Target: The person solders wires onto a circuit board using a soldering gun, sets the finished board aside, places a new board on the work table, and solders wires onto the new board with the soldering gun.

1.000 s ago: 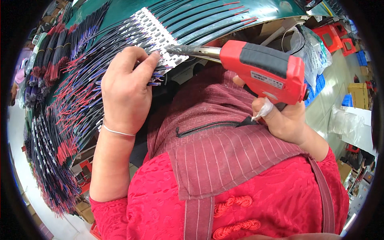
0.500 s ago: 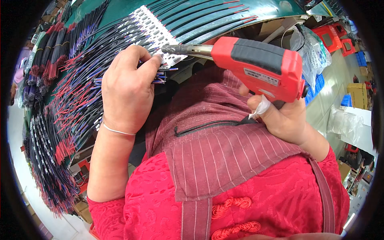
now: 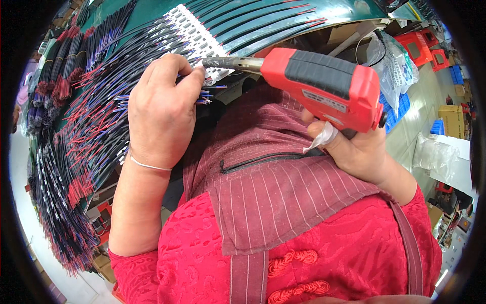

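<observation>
My right hand (image 3: 362, 154) is wrapped round the grip of a red-and-black pistol-shaped tool (image 3: 324, 76). A scrap of white wrapping sits on that thumb. The tool's dark metal nozzle (image 3: 230, 63) points left, its tip close to my left thumb and index finger. My left hand (image 3: 163, 104) is pinched closed at the near end of a white slotted board (image 3: 197, 36); what lies between the fingertips is hidden. Black wires (image 3: 253, 31) with red tips run from the board's right side. Many black wires with red and blue ends (image 3: 109, 101) fan out on its left.
Tied bundles of black wires (image 3: 68, 58) lie on the green tabletop (image 3: 344, 11) at the far left, and more wires (image 3: 61, 202) hang over its left edge. A plastic bag (image 3: 397, 66), red bins (image 3: 415, 46) and a cardboard box (image 3: 452, 121) stand off to the right.
The tool and my right hand have shifted slightly left, bringing the nozzle tip nearer my left fingertips. My left hand has hardly moved.
</observation>
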The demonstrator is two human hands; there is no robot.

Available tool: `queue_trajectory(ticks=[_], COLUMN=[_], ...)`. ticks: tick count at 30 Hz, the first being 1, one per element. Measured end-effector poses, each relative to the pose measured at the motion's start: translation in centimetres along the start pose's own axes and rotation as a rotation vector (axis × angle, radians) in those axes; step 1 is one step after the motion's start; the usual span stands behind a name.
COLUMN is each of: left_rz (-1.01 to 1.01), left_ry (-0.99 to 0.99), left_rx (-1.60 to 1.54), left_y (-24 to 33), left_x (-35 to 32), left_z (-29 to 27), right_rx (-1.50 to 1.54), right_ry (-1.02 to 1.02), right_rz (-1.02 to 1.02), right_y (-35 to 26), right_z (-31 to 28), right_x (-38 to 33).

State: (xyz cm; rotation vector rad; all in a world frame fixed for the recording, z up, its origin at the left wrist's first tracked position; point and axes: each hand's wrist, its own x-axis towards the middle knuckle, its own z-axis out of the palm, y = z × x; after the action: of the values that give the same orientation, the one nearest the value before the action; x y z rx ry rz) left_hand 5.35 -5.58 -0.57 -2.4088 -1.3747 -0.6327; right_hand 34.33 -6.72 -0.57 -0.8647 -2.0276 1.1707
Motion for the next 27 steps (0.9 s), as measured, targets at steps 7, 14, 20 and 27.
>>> queue_trajectory(ticks=[7, 14, 20, 27], left_rz=[0.015, 0.007, 0.007, 0.032], left_ry=[0.003, -0.011, -0.017, -0.004], left_rx=[0.007, 0.019, 0.019, 0.013], left_y=[0.1, 0.2, 0.2, 0.0], left_x=[0.0, 0.1, 0.1, 0.1], left_z=[0.0, 0.0, -0.1, -0.2], right_rx=[-0.116, -0.039, 0.219, 0.275], right_ry=[0.003, 0.098, 0.154, 0.151], right_rz=[-0.064, -0.05, 0.065, 0.091], right_y=[-0.1, 0.4, -0.1, -0.3], right_z=[0.1, 0.7, 0.7, 0.7], right_x=[0.1, 0.1, -0.4, -0.5])
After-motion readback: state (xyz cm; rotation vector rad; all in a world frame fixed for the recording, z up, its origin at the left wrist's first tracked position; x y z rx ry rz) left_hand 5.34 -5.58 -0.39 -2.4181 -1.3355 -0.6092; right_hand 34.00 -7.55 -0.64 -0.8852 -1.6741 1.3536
